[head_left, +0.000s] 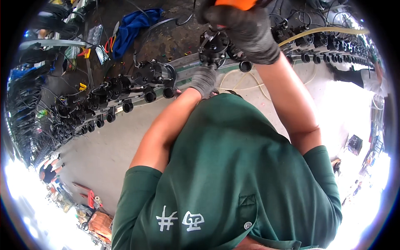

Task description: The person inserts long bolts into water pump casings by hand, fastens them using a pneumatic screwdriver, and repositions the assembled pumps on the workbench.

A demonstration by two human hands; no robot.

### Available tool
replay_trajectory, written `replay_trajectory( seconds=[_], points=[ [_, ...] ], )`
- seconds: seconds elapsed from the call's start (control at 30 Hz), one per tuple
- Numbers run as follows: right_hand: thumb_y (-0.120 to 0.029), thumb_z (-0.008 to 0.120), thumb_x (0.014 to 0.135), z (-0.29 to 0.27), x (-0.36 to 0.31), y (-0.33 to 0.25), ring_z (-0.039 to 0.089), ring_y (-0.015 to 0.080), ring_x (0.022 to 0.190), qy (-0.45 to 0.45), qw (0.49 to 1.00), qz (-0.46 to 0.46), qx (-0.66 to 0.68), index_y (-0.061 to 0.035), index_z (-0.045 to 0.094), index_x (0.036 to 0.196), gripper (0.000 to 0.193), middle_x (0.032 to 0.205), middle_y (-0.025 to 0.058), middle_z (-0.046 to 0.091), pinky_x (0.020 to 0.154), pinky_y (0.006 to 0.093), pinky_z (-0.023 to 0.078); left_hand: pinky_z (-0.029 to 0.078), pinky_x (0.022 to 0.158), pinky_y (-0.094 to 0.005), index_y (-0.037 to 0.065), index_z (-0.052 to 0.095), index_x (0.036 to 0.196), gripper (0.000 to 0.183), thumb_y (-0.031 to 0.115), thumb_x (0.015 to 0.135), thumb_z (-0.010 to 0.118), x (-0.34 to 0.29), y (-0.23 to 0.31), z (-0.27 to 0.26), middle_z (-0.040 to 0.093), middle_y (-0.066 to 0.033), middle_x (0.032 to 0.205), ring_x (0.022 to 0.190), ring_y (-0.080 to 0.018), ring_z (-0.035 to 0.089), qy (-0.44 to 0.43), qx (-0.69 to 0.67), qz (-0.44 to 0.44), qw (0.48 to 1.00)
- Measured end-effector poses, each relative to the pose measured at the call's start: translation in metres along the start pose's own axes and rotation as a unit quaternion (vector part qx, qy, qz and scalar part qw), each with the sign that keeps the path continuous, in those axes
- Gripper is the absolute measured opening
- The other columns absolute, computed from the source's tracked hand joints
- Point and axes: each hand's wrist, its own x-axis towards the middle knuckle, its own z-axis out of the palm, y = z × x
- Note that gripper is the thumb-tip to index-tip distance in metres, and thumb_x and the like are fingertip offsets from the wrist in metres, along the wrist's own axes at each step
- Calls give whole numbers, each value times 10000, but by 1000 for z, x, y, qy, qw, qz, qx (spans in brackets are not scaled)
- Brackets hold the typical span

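My right hand (255,35), in a dark grey glove, is wrapped round an orange-and-black power drill (236,4) at the top edge; the picture cuts off part of the tool. Below the drill's front, a black round housing (213,49) stands at the near edge of the workbench (179,37). My left hand (203,80), in a lighter grey glove, grips the lower near side of this housing. Its fingertips are mostly hidden. The contact between the drill and the housing is too blurred to make out.
Similar black housings (154,74) line the bench edge on both sides. A blue cloth (132,31), red-handled pliers (111,41) and loose cables lie on the bench at left. A yellowish hose (323,30) runs at right. Another person (49,173) is at far left.
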Motion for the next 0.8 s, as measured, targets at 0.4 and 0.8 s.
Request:
replay_trajectory(
  seconds=[0.4, 0.8],
  points=[
    [-79, 710, 905, -85, -38, 1, 659, 182, 904, 112, 944, -188, -249, 2, 631, 1237, 351, 1050, 69, 680, 779, 319, 573, 496, 925, -437, 149, 738, 1074, 236, 232, 885, 625, 0, 6, -52, 698, -37, 1151, 1128, -239, 632, -58, 258, 359, 895],
    [-108, 784, 864, -68, -50, -5, 648, 178, 931, 83, 961, -137, -226, -39, 608, 1208, 392, 1065, 51, 665, 796, 318, 557, 533, 1049, -462, 88, 532, 1432, 496, 399, 1120, 304, 143, 50, 40, 618, -131, 1390, 1233, -331, 614, 75, 907, 170, -379]
  ],
)
